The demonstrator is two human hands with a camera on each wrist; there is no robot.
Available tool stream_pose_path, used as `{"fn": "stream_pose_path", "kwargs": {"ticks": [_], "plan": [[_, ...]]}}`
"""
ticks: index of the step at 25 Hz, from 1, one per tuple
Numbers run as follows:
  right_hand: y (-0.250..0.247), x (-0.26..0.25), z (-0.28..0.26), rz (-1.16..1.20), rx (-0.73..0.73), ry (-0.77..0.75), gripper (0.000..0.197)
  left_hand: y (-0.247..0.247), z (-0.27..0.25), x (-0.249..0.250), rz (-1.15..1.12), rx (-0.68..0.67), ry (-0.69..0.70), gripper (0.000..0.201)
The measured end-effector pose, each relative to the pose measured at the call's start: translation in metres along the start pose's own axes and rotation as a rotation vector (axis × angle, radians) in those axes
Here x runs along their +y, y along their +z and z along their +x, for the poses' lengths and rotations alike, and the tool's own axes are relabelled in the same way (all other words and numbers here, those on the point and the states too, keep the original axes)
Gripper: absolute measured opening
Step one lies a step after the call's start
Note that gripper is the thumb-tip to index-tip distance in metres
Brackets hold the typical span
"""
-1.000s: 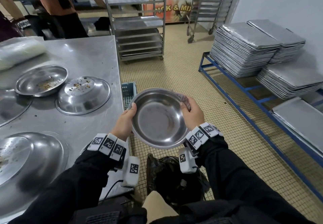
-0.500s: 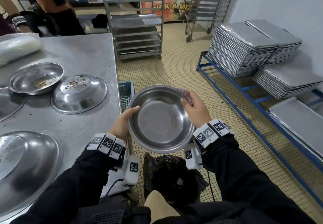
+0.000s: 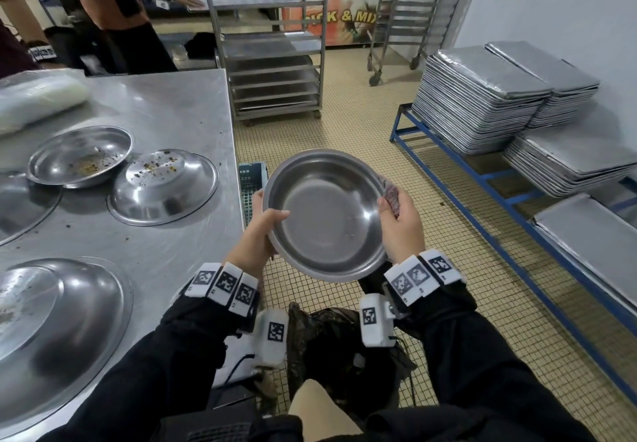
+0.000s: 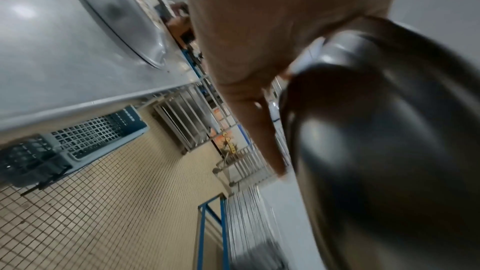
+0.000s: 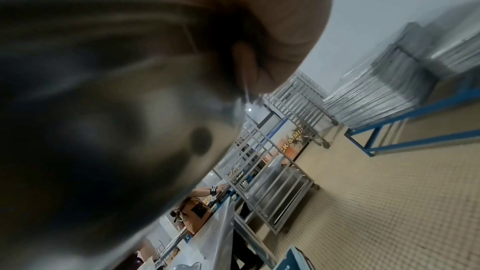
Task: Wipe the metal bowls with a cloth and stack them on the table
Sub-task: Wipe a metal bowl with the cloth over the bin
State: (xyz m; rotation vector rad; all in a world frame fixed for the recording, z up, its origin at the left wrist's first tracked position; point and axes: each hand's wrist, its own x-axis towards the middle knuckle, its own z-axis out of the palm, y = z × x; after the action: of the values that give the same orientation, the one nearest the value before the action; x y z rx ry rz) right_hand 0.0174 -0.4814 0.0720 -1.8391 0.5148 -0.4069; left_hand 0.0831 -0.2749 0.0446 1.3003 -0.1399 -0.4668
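Observation:
I hold a round metal bowl (image 3: 327, 214) in the air beside the table's right edge, its hollow facing me. My left hand (image 3: 256, 234) grips its left rim, thumb over the edge. My right hand (image 3: 401, 224) grips the right rim and pinches a dark patterned cloth (image 3: 391, 196) against it. The left wrist view shows the bowl's dark underside (image 4: 384, 151) beside my palm. In the right wrist view the bowl (image 5: 98, 110) is a blur. On the steel table (image 3: 165, 107) lie a crumb-strewn bowl (image 3: 81, 157), an upturned bowl (image 3: 163, 188) and a large upturned bowl (image 3: 58, 331).
A black bag (image 3: 331, 348) sits below the held bowl. A blue crate (image 3: 253, 179) stands on the tiled floor by the table. Stacks of trays (image 3: 482, 96) rest on a blue rack at right. Tray trolleys (image 3: 272, 62) and people (image 3: 117, 10) are at the back.
The bowl has tilted a little and its right side has dropped slightly. My right thumb has shifted lower on the rim with the cloth. My left hand keeps its grip.

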Motion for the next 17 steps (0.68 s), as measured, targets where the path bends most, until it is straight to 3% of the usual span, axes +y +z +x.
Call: {"fn": "stream_pose_path", "kwargs": {"ticks": [3, 5, 8, 12, 15, 17], "plan": [[-0.015, -0.016, 0.002, -0.066, -0.263, -0.046, 0.023, -0.002, -0.010, 0.016, -0.057, -0.076, -0.006, 0.047], [-0.016, -0.021, 0.000, -0.090, -0.287, -0.080, 0.026, -0.001, -0.014, 0.019, -0.074, -0.024, 0.012, 0.040], [-0.012, -0.018, -0.006, -0.059, -0.141, -0.094, 0.031, 0.007, -0.012, 0.013, -0.029, 0.138, 0.047, 0.037], [0.004, -0.009, -0.024, 0.197, 0.092, 0.006, 0.029, 0.026, -0.008, 0.000, 0.132, 0.341, 0.102, 0.033], [0.004, -0.007, -0.024, 0.170, 0.193, 0.005, 0.029, 0.024, -0.006, -0.009, 0.115, 0.216, 0.102, 0.058], [-0.010, -0.008, -0.015, 0.096, 0.125, -0.020, 0.027, 0.016, -0.006, -0.006, 0.058, 0.070, 0.134, 0.071]]}}
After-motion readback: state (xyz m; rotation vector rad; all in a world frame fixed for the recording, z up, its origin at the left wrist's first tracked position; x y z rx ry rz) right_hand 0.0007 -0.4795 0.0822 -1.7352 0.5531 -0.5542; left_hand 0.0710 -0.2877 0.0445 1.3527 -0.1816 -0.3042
